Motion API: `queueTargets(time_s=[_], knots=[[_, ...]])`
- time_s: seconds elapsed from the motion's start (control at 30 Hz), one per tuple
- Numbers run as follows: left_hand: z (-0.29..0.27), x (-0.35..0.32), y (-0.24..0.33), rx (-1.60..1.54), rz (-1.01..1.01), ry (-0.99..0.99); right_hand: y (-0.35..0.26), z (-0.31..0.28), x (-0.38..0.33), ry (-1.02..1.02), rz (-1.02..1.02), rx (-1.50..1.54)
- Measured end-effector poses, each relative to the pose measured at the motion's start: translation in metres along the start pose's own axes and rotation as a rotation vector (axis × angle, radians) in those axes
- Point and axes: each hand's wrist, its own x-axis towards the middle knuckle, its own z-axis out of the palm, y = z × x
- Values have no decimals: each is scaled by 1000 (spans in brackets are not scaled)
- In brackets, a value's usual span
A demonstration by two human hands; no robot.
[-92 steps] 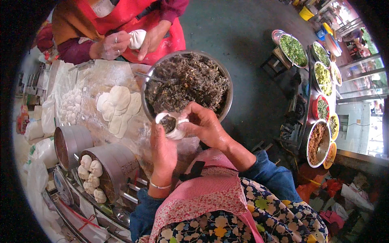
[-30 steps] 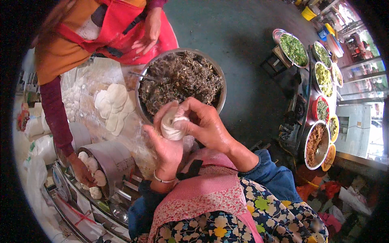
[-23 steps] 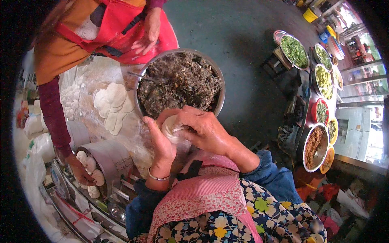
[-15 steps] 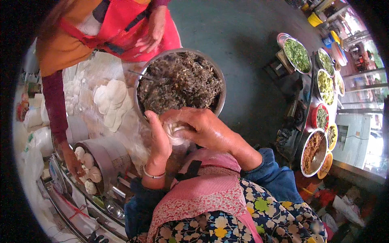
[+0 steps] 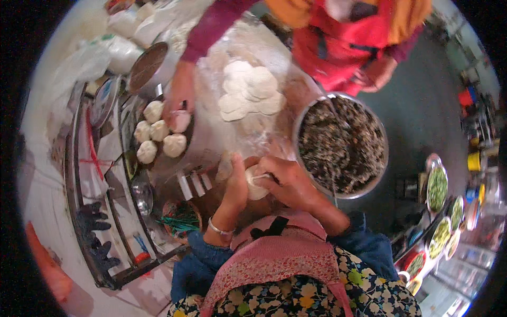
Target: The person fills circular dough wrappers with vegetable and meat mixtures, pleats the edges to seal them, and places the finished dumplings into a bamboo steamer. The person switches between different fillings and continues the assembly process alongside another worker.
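Note:
In front of my apron, a white dough bun (image 5: 257,186) is cupped in my left hand (image 5: 237,184), whose thumb points up along its side. My right hand (image 5: 285,182) curls over the bun's top, fingertips pinching the dough edge; the filling inside is hidden. To the right is a large metal bowl (image 5: 384,158) of dark chopped filling, with a metal utensil handle at its near rim. Beyond my hands, flat round dough wrappers (image 5: 251,92) overlap on the floured table.
A co-worker's hand (image 5: 180,92) is at a bun among several shaped buns (image 5: 159,130) in a round steamer at left. A deep pot (image 5: 150,66) stands behind it. Black gloves (image 5: 97,238) hang on a metal rack. Bowls of chopped greens (image 5: 437,187) line the far right.
My view has swung left, so the filling bowl now sits to my right and the steamer shows more fully. Both my hands stay on the bun. The co-worker's other hand has lowered.

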Motion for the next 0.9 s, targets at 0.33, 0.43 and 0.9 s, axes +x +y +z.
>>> queueTargets(time_s=[0.33, 0.43, 0.9], knots=[[-187, -65, 78, 28, 443, 541, 10, 185, 148, -199, -238, 22], [-229, -48, 80, 121, 511, 616, 29, 220, 178, -154, -254, -82], [-241, -6, 92, 992, 478, 557, 60, 196, 189, -230, -78, -627]])
